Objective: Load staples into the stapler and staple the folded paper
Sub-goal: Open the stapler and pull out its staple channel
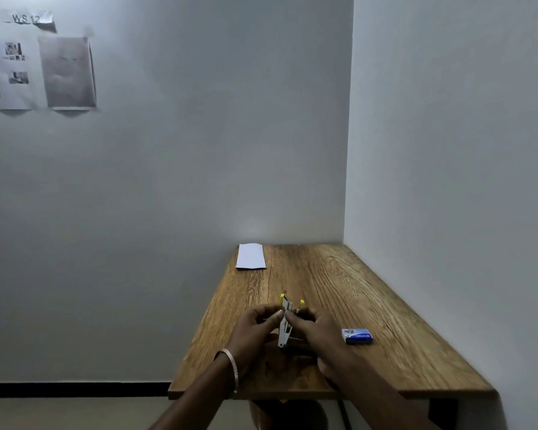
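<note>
The stapler (284, 321), hinged open, sits above the desk's (385, 305) near edge, both hands' grip pinching it: left hand (255, 327), right hand (314, 328). Steady it; seat staples squarely. Staple box (357, 335) right; folded paper (251, 256) far.

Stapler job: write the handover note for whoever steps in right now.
Left hand: holds the stapler by its left side, over the near middle of the wooden table.
Right hand: grips the stapler from the right, fingertips at its opened top.
Stapler: open, yellow parts up; whether staples are in cannot be seen.
Staple box: blue, on the table right of the hands.
Folded paper: flat at the far left corner, untouched.
Left: finish loading, close the stapler, staple the paper.
</note>
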The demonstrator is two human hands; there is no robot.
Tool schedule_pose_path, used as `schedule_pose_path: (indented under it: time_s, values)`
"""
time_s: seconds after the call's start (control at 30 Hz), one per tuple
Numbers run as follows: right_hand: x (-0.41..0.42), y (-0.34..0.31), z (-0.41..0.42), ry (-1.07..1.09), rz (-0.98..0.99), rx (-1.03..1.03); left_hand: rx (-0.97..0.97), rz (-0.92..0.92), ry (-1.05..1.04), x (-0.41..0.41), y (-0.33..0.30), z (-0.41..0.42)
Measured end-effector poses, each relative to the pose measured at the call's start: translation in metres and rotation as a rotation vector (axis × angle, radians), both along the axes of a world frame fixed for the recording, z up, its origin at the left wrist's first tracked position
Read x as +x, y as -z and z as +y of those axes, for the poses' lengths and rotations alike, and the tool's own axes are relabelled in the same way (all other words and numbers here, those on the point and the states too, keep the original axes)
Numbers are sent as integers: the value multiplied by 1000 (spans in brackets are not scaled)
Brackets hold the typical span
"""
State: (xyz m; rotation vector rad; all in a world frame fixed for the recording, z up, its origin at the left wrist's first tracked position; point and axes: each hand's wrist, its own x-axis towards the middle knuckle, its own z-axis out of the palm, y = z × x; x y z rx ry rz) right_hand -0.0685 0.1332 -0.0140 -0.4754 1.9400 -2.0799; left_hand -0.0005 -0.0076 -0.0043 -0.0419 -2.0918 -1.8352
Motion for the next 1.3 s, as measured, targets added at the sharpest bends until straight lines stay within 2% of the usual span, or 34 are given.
schedule_pose_path:
  time_s: [0.1, 0.23, 0.53, 0.67, 0.8, 0.97, 1.13, 1.3]
  values:
    - [0, -2, 0, -9, -78, -121, -51, 16, -18, -3, -1, 2]
    - [2, -1, 0, -11, -61, -156, -132, 52, -15, -8, 3, 4]
    - [1, 5, -1, -10, 23, -181, -84, 10, -56, -15, 7, 8]
    - [-4, 7, 0, 11, -72, -247, 135, -39, -106, -15, 8, 0]
    - [-8, 8, 0, -17, -87, -296, 131, -8, -138, -14, 8, -2]
    - [-13, 7, -3, 96, -149, -370, 322, -67, -96, -12, 6, -10]
    - [-22, 0, 4, 119, -32, -239, 247, -116, -136, -10, 8, -25]
    - [-41, -15, 14, 89, 293, 121, 45, -70, -241, -10, 10, -40]
